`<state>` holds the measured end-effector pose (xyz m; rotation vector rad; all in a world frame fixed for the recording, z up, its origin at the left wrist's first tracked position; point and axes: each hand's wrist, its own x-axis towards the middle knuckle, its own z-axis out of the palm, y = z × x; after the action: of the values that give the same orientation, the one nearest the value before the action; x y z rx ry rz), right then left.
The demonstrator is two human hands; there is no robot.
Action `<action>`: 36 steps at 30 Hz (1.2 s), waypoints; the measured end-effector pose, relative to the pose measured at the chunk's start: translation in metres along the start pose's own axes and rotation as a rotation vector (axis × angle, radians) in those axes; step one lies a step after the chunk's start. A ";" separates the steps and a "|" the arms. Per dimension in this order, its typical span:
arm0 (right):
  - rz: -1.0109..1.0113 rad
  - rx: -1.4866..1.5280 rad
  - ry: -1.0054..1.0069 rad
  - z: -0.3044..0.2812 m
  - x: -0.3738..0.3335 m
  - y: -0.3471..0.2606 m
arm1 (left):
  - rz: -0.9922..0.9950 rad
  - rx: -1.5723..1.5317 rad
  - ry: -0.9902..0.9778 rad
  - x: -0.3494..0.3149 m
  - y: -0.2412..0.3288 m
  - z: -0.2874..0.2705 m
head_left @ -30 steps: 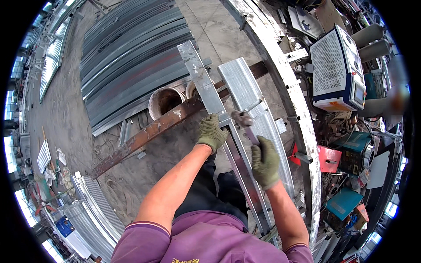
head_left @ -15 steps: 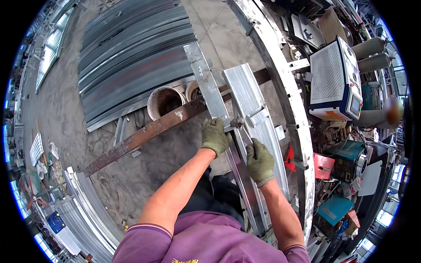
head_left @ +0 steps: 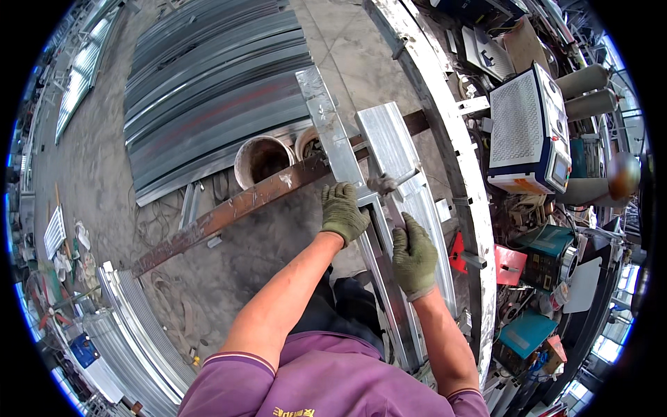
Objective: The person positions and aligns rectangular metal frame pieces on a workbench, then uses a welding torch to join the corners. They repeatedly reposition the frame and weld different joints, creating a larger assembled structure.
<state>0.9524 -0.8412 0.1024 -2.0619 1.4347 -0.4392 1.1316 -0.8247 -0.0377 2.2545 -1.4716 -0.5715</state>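
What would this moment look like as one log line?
left hand: gripping metal channel | right hand: holding hammer over channel | support: rusty beam

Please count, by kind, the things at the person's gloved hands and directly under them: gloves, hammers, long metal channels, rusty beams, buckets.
Gloves: 2, on the left hand and the right hand
Hammer: 1
Metal channels: 2
Rusty beam: 1
Bucket: 1
Total: 7

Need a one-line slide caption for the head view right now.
Gloved left hand steadies a galvanized metal channel across a rusty beam while the gloved right hand grips a hammer.
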 end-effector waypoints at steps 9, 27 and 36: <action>0.080 -0.239 -0.185 0.020 -0.001 0.027 | -0.052 0.004 0.005 -0.012 0.000 0.012; 0.016 -0.162 -0.240 0.027 -0.005 0.028 | -0.127 -0.371 0.126 -0.048 -0.015 0.022; 0.209 0.284 0.046 0.000 -0.011 0.041 | -0.084 -0.241 0.114 -0.045 -0.016 0.011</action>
<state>0.9185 -0.8412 0.0773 -1.6699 1.5004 -0.5707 1.1214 -0.7787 -0.0497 2.1301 -1.1896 -0.6002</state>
